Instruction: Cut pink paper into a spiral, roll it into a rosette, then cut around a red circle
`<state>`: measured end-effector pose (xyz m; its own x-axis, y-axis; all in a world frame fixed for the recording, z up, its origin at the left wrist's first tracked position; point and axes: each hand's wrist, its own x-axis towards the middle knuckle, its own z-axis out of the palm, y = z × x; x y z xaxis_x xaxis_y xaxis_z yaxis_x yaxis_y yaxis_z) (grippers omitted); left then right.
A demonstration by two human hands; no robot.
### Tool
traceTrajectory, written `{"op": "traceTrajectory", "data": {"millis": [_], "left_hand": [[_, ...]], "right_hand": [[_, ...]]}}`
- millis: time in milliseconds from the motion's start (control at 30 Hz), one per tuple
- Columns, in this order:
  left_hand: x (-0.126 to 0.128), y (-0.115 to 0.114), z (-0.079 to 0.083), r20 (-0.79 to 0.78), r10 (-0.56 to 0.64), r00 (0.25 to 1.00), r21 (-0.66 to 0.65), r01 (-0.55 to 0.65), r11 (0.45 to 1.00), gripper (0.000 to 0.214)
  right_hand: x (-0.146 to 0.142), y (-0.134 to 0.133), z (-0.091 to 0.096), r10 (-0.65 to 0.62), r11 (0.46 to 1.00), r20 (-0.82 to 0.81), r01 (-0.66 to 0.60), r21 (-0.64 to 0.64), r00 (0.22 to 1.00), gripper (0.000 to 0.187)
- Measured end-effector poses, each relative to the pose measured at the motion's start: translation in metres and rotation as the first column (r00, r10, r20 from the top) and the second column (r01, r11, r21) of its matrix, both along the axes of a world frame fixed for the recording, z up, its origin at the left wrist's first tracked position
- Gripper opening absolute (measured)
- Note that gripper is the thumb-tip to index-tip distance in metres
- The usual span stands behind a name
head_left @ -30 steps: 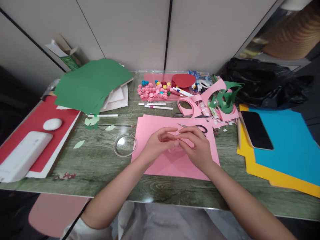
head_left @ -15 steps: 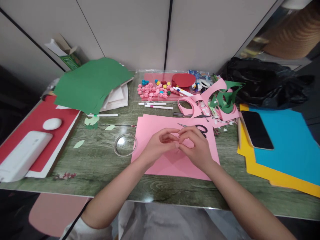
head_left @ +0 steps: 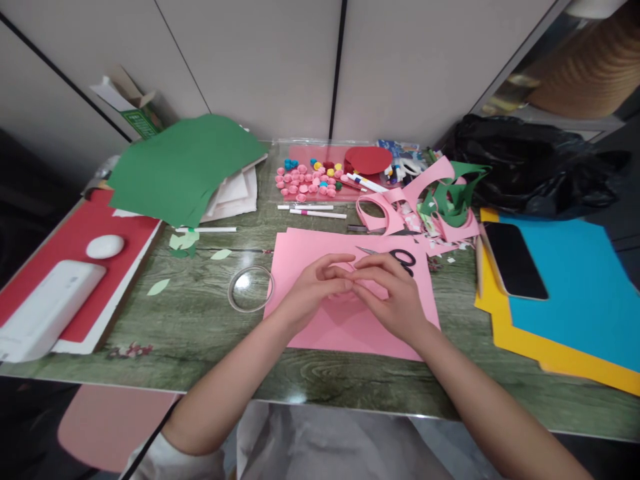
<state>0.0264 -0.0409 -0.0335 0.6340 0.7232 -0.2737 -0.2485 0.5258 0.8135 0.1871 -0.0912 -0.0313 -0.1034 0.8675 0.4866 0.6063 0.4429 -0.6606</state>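
My left hand (head_left: 313, 288) and my right hand (head_left: 389, 293) meet fingertip to fingertip over a pink paper sheet (head_left: 345, 323) on the table. Both have their fingers curled and pinched round a small pink paper piece (head_left: 345, 288), which is mostly hidden between them. Black-handled scissors (head_left: 400, 257) lie on the sheet just beyond my right hand. A clear tape ring (head_left: 250, 289) sits left of my left hand.
Green paper (head_left: 180, 167) lies at the back left; a red mat with white devices (head_left: 50, 300) at left. Small pink paper roses (head_left: 305, 181), pens (head_left: 315, 212) and pink and green scraps (head_left: 430, 200) lie behind. A phone (head_left: 515, 260) rests on blue paper (head_left: 575, 287) at right.
My fingers have shifted slightly round the small pink piece, staying in the same spot over the sheet. Nothing else has moved.
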Motion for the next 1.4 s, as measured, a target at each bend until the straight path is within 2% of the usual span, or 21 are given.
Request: {"op": "traceTrajectory", "data": {"millis": [167,300,467,567,733,933,1200,1400], "left_hand": [[0.001,-0.001,-0.001,-0.034,0.019,0.999,0.070,-0.016,0.997,0.039],[0.003,-0.003,0.004,-0.070,0.011,0.997,0.103,-0.003,0.995,0.039],[0.004,-0.005,0.007,-0.066,0.001,0.998,0.092,0.005,0.996,0.037],[0.004,-0.004,0.008,-0.063,0.002,0.998,0.087,0.003,0.996,0.038],[0.006,-0.006,0.007,-0.054,-0.021,0.998,0.082,0.025,0.996,0.039],[0.007,-0.007,0.003,-0.035,0.009,0.999,0.047,-0.007,0.999,0.040],[0.001,-0.001,0.001,0.005,0.041,0.999,0.041,-0.041,0.998,0.039],[0.002,-0.001,0.002,-0.041,0.047,0.998,0.069,-0.044,0.997,0.040]], "right_hand": [[0.000,0.001,-0.005,0.063,0.998,0.036,-0.062,-0.030,0.997,0.032],[0.000,0.002,-0.006,-0.017,1.000,-0.004,0.017,0.007,1.000,0.024],[0.001,0.001,-0.003,-0.112,0.993,-0.045,0.111,-0.024,0.993,0.010],[0.000,0.001,-0.001,-0.130,0.991,-0.077,0.127,-0.044,0.989,0.012],[-0.002,0.002,0.000,-0.091,0.994,-0.091,0.085,-0.067,0.992,0.017],[-0.004,0.002,0.001,-0.061,0.996,-0.083,0.055,-0.068,0.995,0.017],[-0.001,0.001,0.001,-0.027,0.999,-0.032,0.027,-0.026,0.999,0.016],[-0.001,0.002,-0.005,-0.005,1.000,-0.014,0.005,0.002,1.000,0.020]]}}
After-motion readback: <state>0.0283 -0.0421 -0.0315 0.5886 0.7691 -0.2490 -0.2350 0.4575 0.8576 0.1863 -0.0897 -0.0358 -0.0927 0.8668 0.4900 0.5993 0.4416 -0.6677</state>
